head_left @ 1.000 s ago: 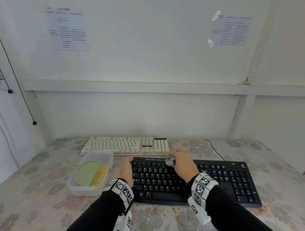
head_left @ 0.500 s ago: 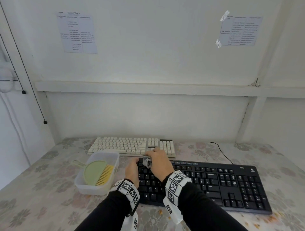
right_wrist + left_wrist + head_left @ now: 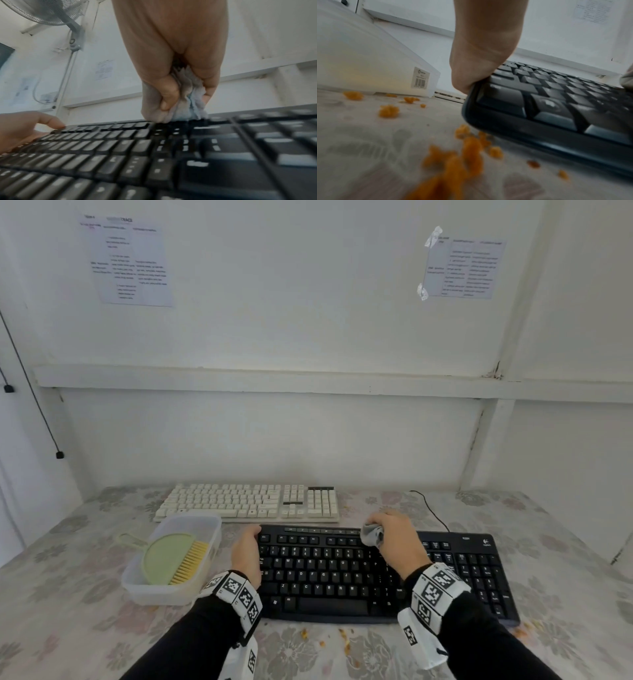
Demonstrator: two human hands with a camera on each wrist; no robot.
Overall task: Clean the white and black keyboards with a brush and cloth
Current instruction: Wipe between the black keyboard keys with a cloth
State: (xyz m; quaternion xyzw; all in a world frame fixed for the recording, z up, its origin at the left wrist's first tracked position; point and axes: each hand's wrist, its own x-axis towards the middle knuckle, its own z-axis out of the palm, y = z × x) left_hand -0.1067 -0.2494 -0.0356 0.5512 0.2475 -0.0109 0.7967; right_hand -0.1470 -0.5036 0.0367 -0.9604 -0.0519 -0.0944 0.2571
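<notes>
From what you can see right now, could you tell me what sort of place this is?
Probably a plain indoor workroom set up for recorded tasks: printed instruction sheets taped to bare white walls, a table under a floral cover, and a wall-mounted fan.

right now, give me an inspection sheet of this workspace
surface: floral table, orange crumbs along its front
job's things: black keyboard in front, white keyboard behind; brush in the tub; cloth on the black keyboard's top rows
clutter: nothing seen beyond the crumbs
grips: left hand holds the black keyboard's left end; right hand grips the cloth
cables: black cable behind the black keyboard; wall cord
surroundings: white wall, two papers, fan
</notes>
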